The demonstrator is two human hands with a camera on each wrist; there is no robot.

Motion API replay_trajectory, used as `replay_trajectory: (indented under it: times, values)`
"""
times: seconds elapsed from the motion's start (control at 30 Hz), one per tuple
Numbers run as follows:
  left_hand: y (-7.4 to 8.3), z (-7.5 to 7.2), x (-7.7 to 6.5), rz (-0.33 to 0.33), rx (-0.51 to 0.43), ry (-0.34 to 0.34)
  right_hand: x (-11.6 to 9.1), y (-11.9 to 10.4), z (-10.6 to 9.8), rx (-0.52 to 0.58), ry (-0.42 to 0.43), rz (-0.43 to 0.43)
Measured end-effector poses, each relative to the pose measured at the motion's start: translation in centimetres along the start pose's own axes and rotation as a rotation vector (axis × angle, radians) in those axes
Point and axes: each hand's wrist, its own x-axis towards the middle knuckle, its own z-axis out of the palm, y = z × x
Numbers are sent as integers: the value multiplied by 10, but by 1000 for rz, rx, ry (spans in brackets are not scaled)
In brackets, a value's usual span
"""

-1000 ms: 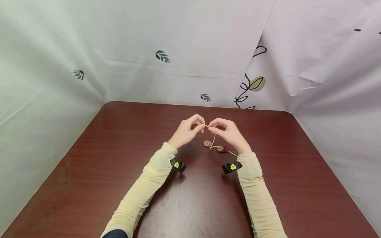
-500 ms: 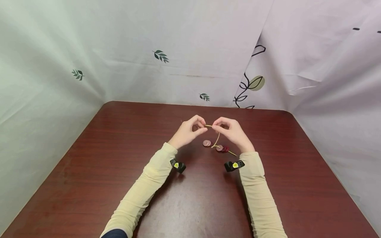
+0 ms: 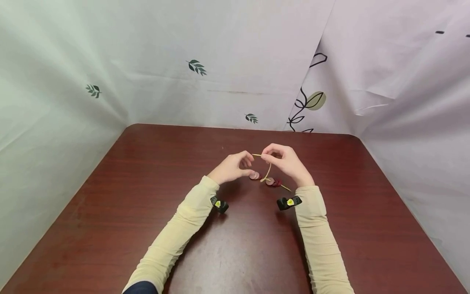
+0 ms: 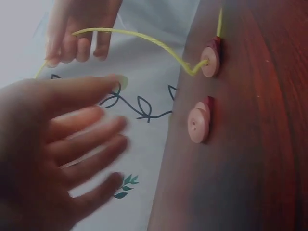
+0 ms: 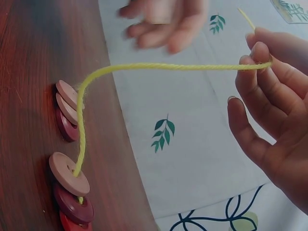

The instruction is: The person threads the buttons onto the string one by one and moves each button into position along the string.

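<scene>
Two hands no longer share the yellow string (image 5: pixel 154 66): the left hand (image 3: pixel 232 167), fingers apart, has dropped from its tip toward the loose buttons (image 5: pixel 66 109) on the table (image 3: pixel 227 245), leaving only the right hand (image 3: pixel 288 163) pinching it above the threaded buttons (image 5: pixel 70 207).

A curtained-off work booth is indicated; whether it is housed in a home, an office or a lab cannot be determined. In the head view, a wood-grain tabletop (image 3: pixel 235 249) is enclosed by pale sheeting (image 3: pixel 158 36) from nine o'clock through twelve to three. Leaf sprigs (image 3: pixel 197 67) are printed between ten and twelve o'clock, a dark-lined vine (image 3: pixel 300 107) toward one o'clock.
</scene>
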Motion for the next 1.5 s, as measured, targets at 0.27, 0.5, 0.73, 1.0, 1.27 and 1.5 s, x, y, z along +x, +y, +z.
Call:
replay_trajectory:
  times: [0.27,0.5,0.73,1.0,1.27,1.5]
  values:
    - [-5,8,0,-37,128,-167,-1,-2,-2,-19,-14,-6]
    - [-1,15,-3,-2,248,-272,-3,-4,-4,-37,-16,-17]
    - [-3,28,-6,-24,334,-264,-4,-2,-3,-51,-40,-13]
    - [-8,34,-4,38,348,-174,-4,-2,-4,-49,-63,-34]
    - [-10,33,-2,63,415,-86,-3,-2,-3,-61,-71,-5]
    - [-7,30,-4,91,423,-88,-9,-23,-1,-90,-86,0]
